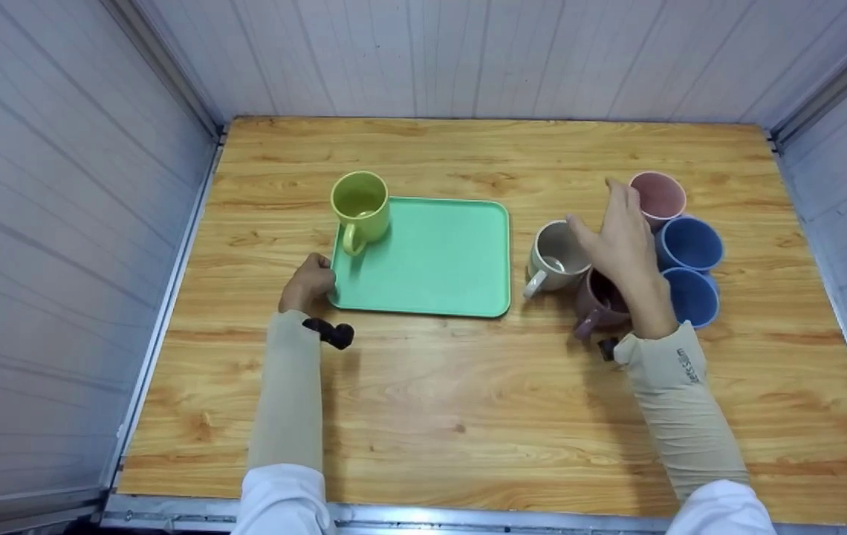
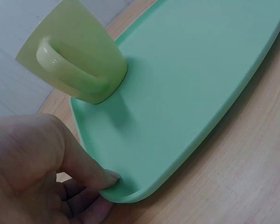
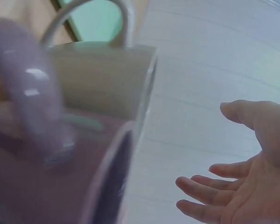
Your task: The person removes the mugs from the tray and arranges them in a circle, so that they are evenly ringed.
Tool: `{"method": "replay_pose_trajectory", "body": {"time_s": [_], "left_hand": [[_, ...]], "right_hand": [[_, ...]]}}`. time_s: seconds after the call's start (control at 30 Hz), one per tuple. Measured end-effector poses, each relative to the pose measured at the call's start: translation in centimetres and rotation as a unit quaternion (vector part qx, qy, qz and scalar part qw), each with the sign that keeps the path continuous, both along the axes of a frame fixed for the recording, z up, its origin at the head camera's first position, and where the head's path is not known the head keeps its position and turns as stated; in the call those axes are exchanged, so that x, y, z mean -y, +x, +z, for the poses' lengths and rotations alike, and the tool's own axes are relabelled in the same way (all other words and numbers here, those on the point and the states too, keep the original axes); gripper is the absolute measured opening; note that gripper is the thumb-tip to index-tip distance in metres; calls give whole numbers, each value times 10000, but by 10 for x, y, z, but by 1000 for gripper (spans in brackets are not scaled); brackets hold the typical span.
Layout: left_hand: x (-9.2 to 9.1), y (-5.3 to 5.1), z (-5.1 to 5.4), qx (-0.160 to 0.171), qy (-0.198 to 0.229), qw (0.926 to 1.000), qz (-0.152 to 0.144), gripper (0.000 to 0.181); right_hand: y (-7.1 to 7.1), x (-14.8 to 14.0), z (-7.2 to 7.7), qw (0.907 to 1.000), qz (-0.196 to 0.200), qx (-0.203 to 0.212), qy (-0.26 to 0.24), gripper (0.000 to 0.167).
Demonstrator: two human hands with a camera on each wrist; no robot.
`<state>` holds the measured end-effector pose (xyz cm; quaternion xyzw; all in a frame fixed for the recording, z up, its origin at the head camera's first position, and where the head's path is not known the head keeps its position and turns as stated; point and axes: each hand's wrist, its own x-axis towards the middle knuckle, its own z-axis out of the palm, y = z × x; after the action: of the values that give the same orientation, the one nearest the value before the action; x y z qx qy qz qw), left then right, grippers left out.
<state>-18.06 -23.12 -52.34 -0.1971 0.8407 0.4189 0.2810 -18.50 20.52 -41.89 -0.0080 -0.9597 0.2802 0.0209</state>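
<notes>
A green tray [image 1: 438, 260] lies on the wooden table, and a yellow-green mug [image 1: 361, 208] stands upright on its back left corner. My left hand [image 1: 308, 281] pinches the tray's front left corner, thumb [image 2: 105, 179] on the rim and fingers beneath. Over the mugs at the right hovers my right hand [image 1: 622, 238], its fingers spread and holding nothing. Below and around it stand a white mug [image 1: 542, 260], a dark mauve mug [image 1: 593, 308] partly hidden by the hand, and a pink mug [image 1: 657, 197] behind the fingers.
Two blue mugs [image 1: 691, 244] stand to the right of the right wrist, close against the pink mug. White panel walls [image 1: 423, 59] enclose the table at the back and both sides. A metal rail [image 1: 468, 516] runs along the front edge.
</notes>
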Motion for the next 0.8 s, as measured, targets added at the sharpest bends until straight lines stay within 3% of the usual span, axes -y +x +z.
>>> {"method": "replay_pose_trajectory", "body": {"time_s": [0.3,0.43,0.6,0.8], "left_hand": [[0,-1,2,62,161,9998,-47,28],[0,0,2,116,153,9998,27,27],[-2,0,3,163,79,9997,181,26],[-1,1,3,103,45,9998,173,22]], "right_hand": [[-24,38,11,9987,377,-330,116,70],[-33,61,8,9979,621,-198,-14,70],[-43,86,-2,9949,929,102,-381,73],[-55,113,-27,9858,1187,257,-1164,74]]}}
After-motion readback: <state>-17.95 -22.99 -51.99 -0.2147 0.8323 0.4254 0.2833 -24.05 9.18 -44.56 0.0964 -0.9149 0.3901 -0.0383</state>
